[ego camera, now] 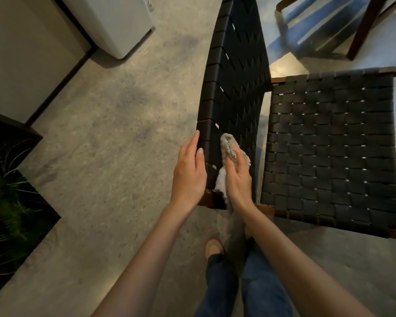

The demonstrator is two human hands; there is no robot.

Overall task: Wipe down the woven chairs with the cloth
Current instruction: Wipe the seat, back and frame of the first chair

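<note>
Cloth [227, 145] runs lengthwise up the chair back [238, 76]; right hand [238, 183] holds it.

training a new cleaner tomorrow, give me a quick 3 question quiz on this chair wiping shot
1. True or false: the cloth is gripped in the right hand.
2. Multiple choice: the left hand is
A) resting with straight fingers against the outer edge of the woven backrest
B) lying flat on the woven seat
C) holding a second cloth
3. Fill in: in the picture, the woven seat lies to the ____ of both hands.

Key: 1 true; 2 A; 3 right
</note>
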